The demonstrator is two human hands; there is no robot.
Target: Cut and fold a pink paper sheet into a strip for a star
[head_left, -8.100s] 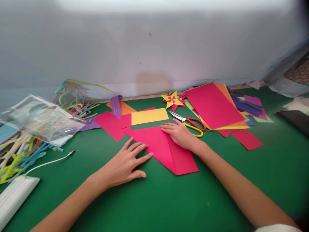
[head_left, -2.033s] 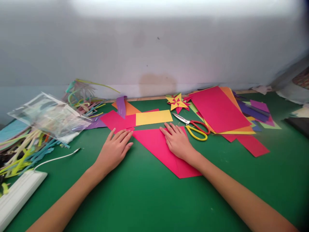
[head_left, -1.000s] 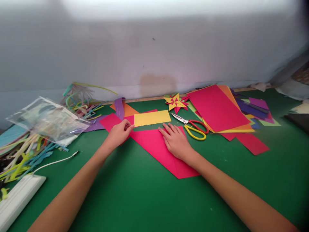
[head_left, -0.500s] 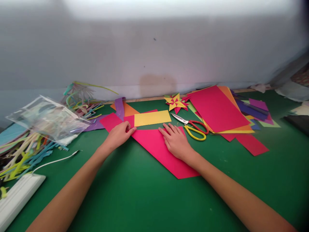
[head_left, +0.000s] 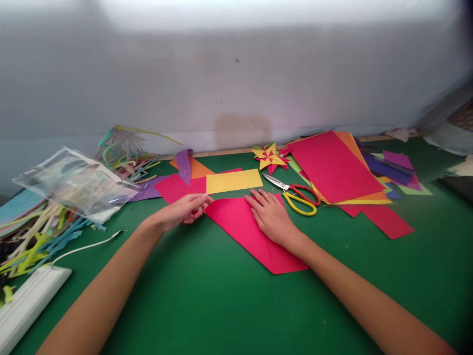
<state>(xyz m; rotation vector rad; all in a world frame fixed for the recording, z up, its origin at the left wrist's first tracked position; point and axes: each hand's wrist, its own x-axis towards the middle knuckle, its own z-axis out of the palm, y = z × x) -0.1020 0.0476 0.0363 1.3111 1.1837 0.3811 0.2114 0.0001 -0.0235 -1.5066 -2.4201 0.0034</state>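
A folded pink-red sheet of paper (head_left: 240,227) lies on the green table, its left corner slightly raised. My left hand (head_left: 186,209) pinches that corner between thumb and fingers. Spread flat on the sheet's right part, my right hand (head_left: 271,217) presses it down and hides some of it. Just beyond the sheet is a yellow paper strip (head_left: 234,181), next to pieces of red paper (head_left: 173,188). Scissors (head_left: 295,195) with one red and one yellow handle lie right of my right hand, blades apart. Behind them sits a yellow and red folded paper star (head_left: 271,158).
A stack of coloured paper (head_left: 336,167) stands at the back right, with a red strip (head_left: 389,222) before it. On the left are a clear plastic bag (head_left: 77,180), many thin coloured strips (head_left: 44,231), a white power strip (head_left: 33,301) and a white cable (head_left: 84,246). A wall (head_left: 166,84) rises behind.
My left hand has turned and now pinches the paper's left corner, lifting it a little, where before its fingers rested on it. My right hand stays flat on the sheet.
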